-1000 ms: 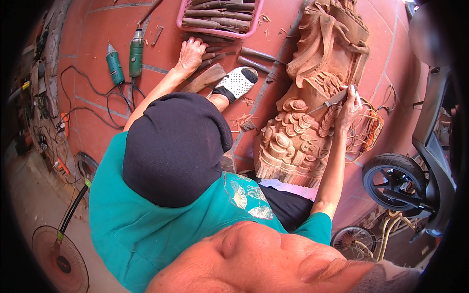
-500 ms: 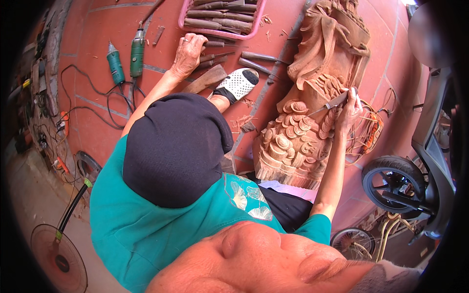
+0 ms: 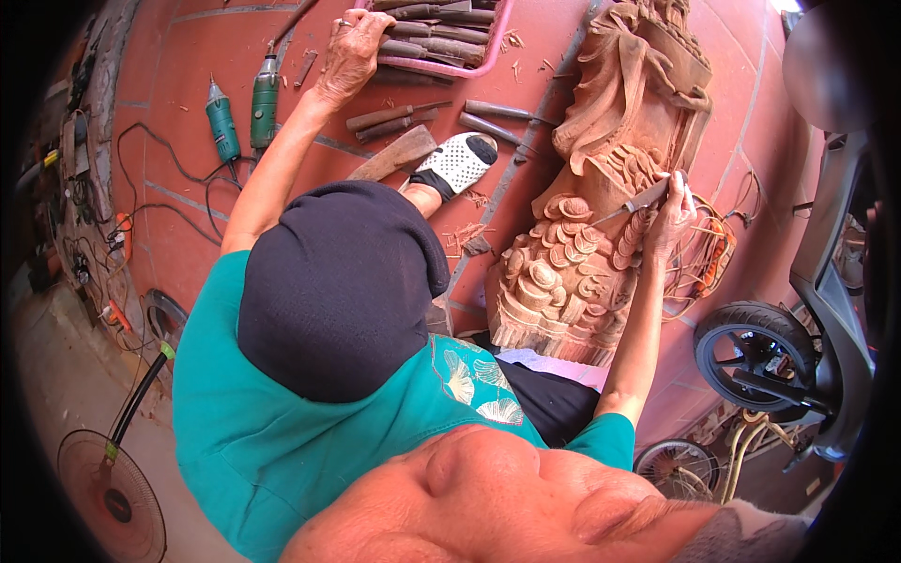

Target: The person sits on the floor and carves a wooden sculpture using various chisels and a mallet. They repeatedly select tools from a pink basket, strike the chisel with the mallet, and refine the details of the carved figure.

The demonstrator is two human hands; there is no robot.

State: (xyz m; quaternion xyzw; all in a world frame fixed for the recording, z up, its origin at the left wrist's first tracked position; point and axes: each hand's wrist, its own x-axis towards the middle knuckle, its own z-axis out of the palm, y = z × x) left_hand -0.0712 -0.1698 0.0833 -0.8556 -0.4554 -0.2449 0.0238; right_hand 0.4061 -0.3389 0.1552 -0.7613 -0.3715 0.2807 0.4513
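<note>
Head view, starting closest in: a black cap (image 3: 338,281) and teal shirt fill the centre, with a standing fan (image 3: 108,479) at 8 o'clock and a scooter wheel (image 3: 755,352) at 4 o'clock. Further out, at 2 o'clock, the right hand (image 3: 671,214) is clenched around a chisel (image 3: 631,205), fingers wrapped tight on the handle and the blade angled down-left. Its tip rests on the scaled middle band of the wooden carving (image 3: 563,272), which lies tilted on the red floor from 4 o'clock up to 1 o'clock. Cutting this fine detail probably goes best with shallow strokes that follow the curve of each scale, the wrist braced against the wood so the edge cannot skid. Beyond the cap, a spotted sandal (image 3: 457,161) sits at 12 o'clock, with loose chisels (image 3: 394,117) just beside it. Farthest out, at 11 o'clock, the left hand (image 3: 349,54) lies on the tools at the near rim of a pink tray (image 3: 469,68). Its fingers are bent downward, but whether they have closed on a handle cannot be told. Two green power tools (image 3: 225,120) lie at 10 o'clock.
</note>
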